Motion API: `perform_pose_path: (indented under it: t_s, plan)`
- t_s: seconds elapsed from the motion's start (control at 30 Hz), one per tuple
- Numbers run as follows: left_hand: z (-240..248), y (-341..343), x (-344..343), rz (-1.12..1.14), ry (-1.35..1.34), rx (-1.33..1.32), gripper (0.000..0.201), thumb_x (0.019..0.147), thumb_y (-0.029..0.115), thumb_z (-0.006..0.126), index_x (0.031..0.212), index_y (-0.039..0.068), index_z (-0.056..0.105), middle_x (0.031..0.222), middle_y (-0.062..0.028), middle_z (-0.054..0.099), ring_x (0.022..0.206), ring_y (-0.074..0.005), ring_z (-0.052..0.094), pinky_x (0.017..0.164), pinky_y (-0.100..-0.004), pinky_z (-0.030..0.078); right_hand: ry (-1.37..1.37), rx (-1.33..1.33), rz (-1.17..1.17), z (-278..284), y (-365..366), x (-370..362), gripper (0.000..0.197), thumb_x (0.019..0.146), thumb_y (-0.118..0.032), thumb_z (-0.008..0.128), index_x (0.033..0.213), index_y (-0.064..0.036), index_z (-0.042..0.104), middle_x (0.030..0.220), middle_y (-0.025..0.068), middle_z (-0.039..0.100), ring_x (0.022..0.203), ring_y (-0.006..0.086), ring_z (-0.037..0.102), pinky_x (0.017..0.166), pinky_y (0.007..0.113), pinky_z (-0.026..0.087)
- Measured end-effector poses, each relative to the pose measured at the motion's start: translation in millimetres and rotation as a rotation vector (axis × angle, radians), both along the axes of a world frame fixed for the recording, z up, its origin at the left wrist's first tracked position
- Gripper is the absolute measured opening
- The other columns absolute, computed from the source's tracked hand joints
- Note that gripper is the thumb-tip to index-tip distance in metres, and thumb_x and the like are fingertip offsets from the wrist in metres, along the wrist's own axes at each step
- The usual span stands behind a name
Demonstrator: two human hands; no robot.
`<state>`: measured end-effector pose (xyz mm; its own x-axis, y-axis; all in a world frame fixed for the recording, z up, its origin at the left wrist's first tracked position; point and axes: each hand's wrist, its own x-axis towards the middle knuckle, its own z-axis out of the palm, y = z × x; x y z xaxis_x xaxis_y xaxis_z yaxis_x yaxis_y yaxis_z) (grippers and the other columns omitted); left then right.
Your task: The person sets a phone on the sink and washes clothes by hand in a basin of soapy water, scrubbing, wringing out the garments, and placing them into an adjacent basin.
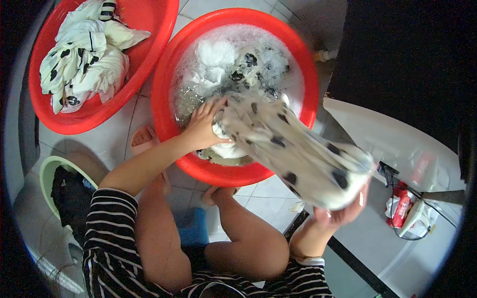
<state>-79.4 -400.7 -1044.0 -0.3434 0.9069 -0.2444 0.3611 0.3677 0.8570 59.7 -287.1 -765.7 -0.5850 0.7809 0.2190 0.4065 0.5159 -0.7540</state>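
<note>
A wet white cloth with black spots (pixel 293 149) is stretched between my hands, blurred by motion. My right hand (pixel 345 211), to the right of the red basin (pixel 161 74), grips its near end, raised past the rim. Over the basin, my left hand (pixel 206 124) is closed on the cloth's other end, beside a bunched white part. The basin holds sudsy water (pixel 248 37), and more spotted fabric (pixel 248 64) lies in the foam at its far side. My left fingertips are partly hidden by the cloth.
At the far left, a second red basin (pixel 47 116) holds a heap of white and black-spotted laundry (pixel 82 62). A pale green bucket (pixel 45 174) with dark clothing (pixel 74 198) stands by my left arm. A white ledge with a red-and-white package (pixel 400 208) and a cord lies right.
</note>
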Motion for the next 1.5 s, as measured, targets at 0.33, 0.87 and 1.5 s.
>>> perform_pose_path:
  t_s: [0.33,0.87,1.5]
  plan:
    - [100.0,29.2,-30.6,0.184,-0.995,0.493,0.039,0.067,-0.006,0.064,0.105,0.002,0.058,0.099,-0.0022,0.060,0.095,-0.0119,0.056,0.082,-0.0283,0.047,0.639,-1.000,-0.337,-10.7,42.1,51.3,0.054,0.090,-0.031,0.058,0.130,0.0001,0.041,0.121,0.0168,0.055,0.111,0.0275,0.054,0.096,0.043,0.045]
    - [-24.8,44.1,-28.3,-0.324,0.470,0.028,0.046,0.072,0.027,0.067,0.117,0.019,0.060,0.127,-0.0112,0.052,0.097,-0.0313,0.058,0.083,-0.0450,0.047,-0.454,-0.013,0.368,-258.1,36.1,5.6,0.037,0.083,-0.012,0.059,0.118,-0.0035,0.051,0.114,0.0180,0.051,0.106,0.0334,0.048,0.094,0.040,0.037]
    - [-4.2,101.6,31.0,0.135,-0.227,0.262,0.035,0.074,0.019,0.068,0.104,0.002,0.061,0.098,-0.0159,0.063,0.090,-0.0247,0.062,0.079,-0.0343,0.048,0.911,-1.851,0.145,-323.6,71.4,-7.6,0.053,0.089,-0.051,0.044,0.116,-0.0064,0.054,0.108,0.0115,0.060,0.098,0.0279,0.058,0.086,0.041,0.048]
